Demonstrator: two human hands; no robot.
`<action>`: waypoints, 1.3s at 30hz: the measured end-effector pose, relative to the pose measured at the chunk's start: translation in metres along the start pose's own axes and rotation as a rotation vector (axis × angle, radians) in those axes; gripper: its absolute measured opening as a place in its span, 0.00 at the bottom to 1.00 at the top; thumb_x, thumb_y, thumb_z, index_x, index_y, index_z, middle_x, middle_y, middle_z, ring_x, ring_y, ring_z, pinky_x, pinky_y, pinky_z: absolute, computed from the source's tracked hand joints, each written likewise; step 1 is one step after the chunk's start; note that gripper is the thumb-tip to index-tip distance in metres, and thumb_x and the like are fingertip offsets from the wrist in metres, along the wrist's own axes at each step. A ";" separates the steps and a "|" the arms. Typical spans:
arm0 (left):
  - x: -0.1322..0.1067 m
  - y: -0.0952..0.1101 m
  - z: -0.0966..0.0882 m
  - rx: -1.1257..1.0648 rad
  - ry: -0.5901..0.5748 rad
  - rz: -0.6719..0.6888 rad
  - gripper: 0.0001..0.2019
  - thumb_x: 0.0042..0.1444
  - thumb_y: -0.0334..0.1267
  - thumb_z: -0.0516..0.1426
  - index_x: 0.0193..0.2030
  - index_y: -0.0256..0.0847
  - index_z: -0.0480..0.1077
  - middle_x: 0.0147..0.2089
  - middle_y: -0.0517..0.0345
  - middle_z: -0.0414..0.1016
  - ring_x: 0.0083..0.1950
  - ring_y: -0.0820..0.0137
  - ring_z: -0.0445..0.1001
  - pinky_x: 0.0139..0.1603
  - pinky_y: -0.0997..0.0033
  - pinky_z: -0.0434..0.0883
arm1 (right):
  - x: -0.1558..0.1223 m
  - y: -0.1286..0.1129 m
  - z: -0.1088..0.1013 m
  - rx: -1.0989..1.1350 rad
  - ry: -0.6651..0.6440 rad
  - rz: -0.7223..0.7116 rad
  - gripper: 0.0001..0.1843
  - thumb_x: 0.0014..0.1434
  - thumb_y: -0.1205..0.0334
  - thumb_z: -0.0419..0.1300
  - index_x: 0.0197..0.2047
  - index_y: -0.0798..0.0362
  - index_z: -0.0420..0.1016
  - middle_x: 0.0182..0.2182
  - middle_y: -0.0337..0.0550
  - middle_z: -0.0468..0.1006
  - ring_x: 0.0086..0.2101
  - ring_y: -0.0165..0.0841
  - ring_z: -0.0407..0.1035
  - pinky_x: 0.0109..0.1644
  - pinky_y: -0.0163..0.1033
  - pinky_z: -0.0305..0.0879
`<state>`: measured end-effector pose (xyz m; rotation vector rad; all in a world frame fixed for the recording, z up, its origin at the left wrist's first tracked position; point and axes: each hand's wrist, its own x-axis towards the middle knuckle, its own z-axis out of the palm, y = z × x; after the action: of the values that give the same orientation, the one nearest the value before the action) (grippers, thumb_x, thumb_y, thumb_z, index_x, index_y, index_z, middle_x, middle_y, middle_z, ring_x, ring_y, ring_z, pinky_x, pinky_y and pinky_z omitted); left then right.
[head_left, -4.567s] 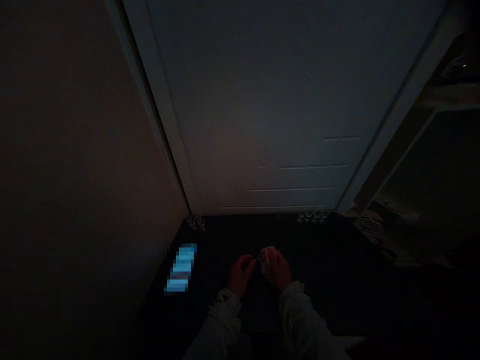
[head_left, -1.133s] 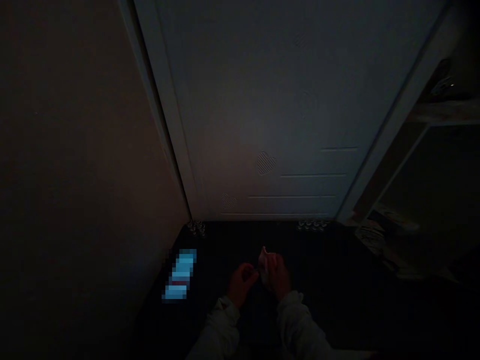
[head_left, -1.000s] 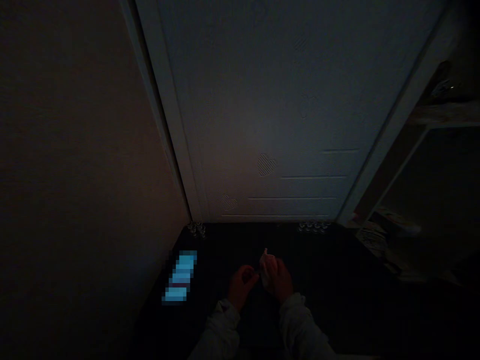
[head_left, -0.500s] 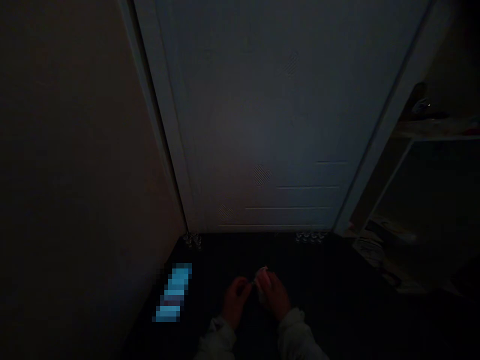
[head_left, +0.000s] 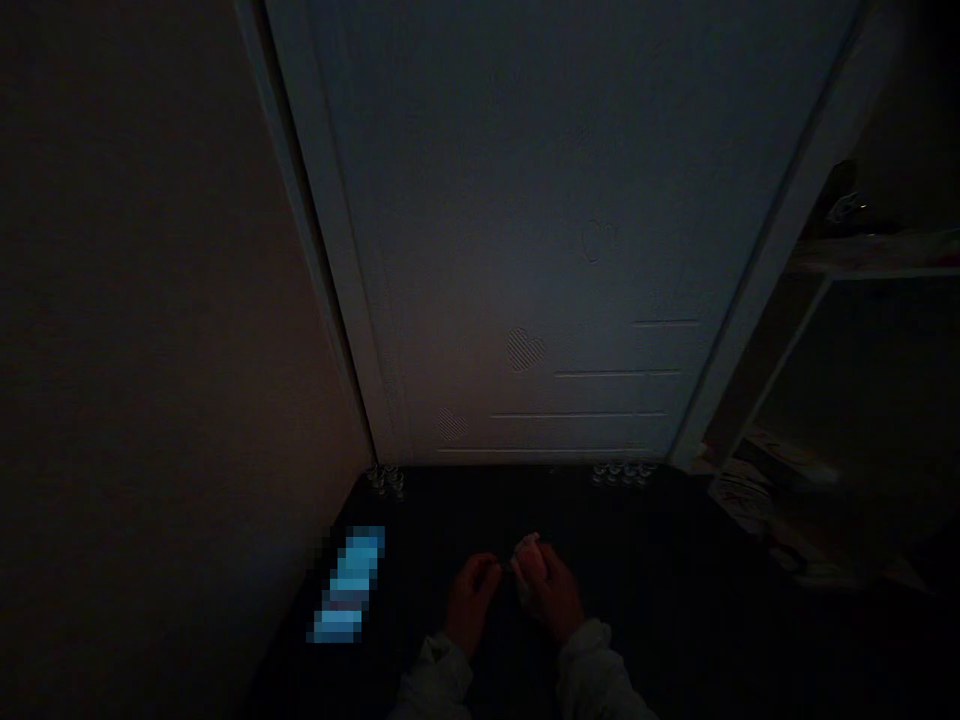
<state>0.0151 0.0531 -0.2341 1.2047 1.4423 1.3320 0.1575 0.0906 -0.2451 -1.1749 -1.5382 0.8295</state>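
Note:
The scene is very dark. My right hand is closed around a crumpled pale pinkish piece of cloth or tissue; which of the two, I cannot tell. Close beside it, my left hand is pinched, thumb against forefinger. A small thing shows faintly between the fingertips of my left hand and the pale piece, too dark to name. Both hands are over the dark tabletop, with pale sleeves at the wrists.
Small shiny round metal pieces stand in one cluster at the back left and another cluster at the back right. A lit, blurred-out screen lies left. A pale panel with hearts rises behind; shelves stand right.
My hands stay in nearly the same place, with only a slight shift of the fingers. The pale piece remains in my right hand.

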 end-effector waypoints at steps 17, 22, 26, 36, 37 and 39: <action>0.000 0.001 -0.005 -0.072 0.012 -0.080 0.26 0.46 0.55 0.56 0.43 0.34 0.73 0.33 0.52 0.76 0.33 0.66 0.70 0.36 0.68 0.66 | -0.002 -0.008 -0.004 -0.087 -0.132 -0.098 0.10 0.51 0.55 0.55 0.27 0.53 0.70 0.27 0.42 0.73 0.31 0.36 0.66 0.39 0.40 0.62; -0.001 0.004 -0.003 -0.099 0.025 -0.096 0.28 0.45 0.56 0.56 0.43 0.33 0.74 0.33 0.52 0.76 0.33 0.66 0.70 0.37 0.68 0.66 | -0.001 0.002 -0.002 -0.096 -0.135 -0.113 0.10 0.51 0.56 0.56 0.29 0.53 0.73 0.30 0.43 0.75 0.34 0.38 0.68 0.47 0.46 0.60; 0.003 0.001 -0.008 -0.134 0.026 -0.113 0.30 0.44 0.57 0.57 0.45 0.32 0.73 0.33 0.52 0.76 0.33 0.66 0.70 0.37 0.68 0.66 | -0.003 0.008 0.004 -0.063 -0.090 -0.117 0.17 0.52 0.53 0.56 0.42 0.54 0.75 0.43 0.51 0.75 0.46 0.45 0.66 0.56 0.53 0.53; 0.004 0.003 -0.012 -0.178 0.006 -0.134 0.31 0.40 0.60 0.58 0.42 0.34 0.75 0.29 0.54 0.76 0.31 0.67 0.70 0.35 0.68 0.65 | 0.000 0.000 0.005 -0.037 -0.113 -0.120 0.12 0.52 0.54 0.55 0.30 0.53 0.74 0.32 0.47 0.76 0.36 0.40 0.69 0.45 0.45 0.65; 0.003 0.003 -0.012 -0.180 0.005 -0.133 0.30 0.41 0.59 0.58 0.42 0.35 0.75 0.30 0.54 0.76 0.32 0.67 0.70 0.36 0.69 0.65 | 0.001 0.000 0.005 -0.038 -0.113 -0.114 0.12 0.51 0.54 0.55 0.30 0.53 0.74 0.32 0.47 0.76 0.36 0.40 0.69 0.44 0.44 0.65; 0.002 0.004 -0.010 -0.184 0.009 -0.132 0.29 0.41 0.58 0.59 0.42 0.35 0.75 0.30 0.55 0.76 0.32 0.68 0.70 0.36 0.69 0.65 | 0.002 0.002 0.005 -0.042 -0.106 -0.101 0.11 0.50 0.54 0.55 0.30 0.53 0.73 0.31 0.46 0.75 0.36 0.40 0.68 0.44 0.44 0.64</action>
<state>0.0051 0.0526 -0.2290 0.9693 1.3490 1.3481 0.1530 0.0934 -0.2473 -1.0882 -1.6946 0.8071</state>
